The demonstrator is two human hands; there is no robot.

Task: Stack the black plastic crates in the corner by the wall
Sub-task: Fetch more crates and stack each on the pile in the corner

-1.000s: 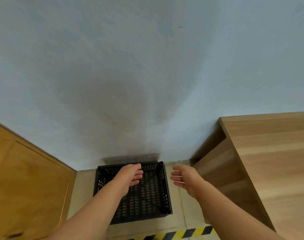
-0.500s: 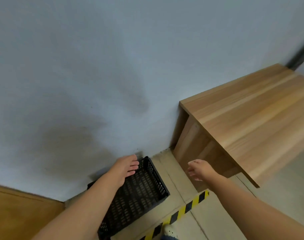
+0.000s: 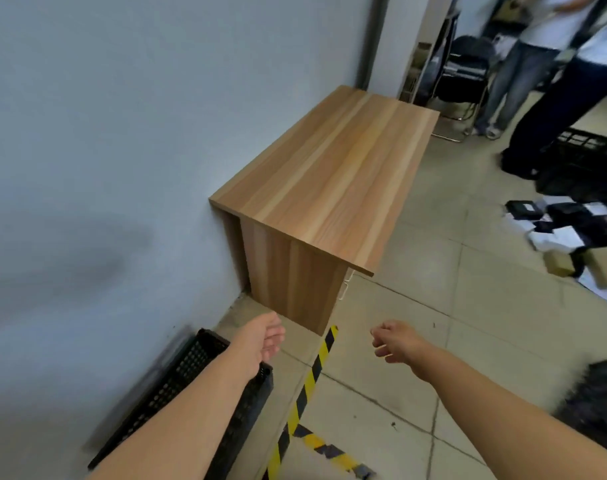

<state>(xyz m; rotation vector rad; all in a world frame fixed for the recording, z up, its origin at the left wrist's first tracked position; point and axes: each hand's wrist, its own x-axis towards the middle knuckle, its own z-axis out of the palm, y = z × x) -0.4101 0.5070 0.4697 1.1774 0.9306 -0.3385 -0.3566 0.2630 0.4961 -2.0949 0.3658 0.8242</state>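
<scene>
A black perforated plastic crate (image 3: 191, 372) lies on the floor against the pale wall at the lower left, partly hidden by my left forearm. My left hand (image 3: 262, 336) hovers above its far right corner, empty, fingers loosely curled and apart. My right hand (image 3: 394, 341) is out over the bare tiles to the right, also empty with fingers apart. More black crates show blurred at the far right (image 3: 586, 157) and at the lower right edge (image 3: 596, 407).
A wooden desk (image 3: 329, 181) stands against the wall just beyond my hands. Yellow-black tape (image 3: 309, 379) runs across the tiled floor. Two people stand at the upper right near a black chair (image 3: 464, 67). Boxes and papers (image 3: 572, 237) litter the floor on the right.
The view has swung right, away from the corner crate and toward the room. Both hands have lifted off the crate area and moved right with the turn, still empty.
</scene>
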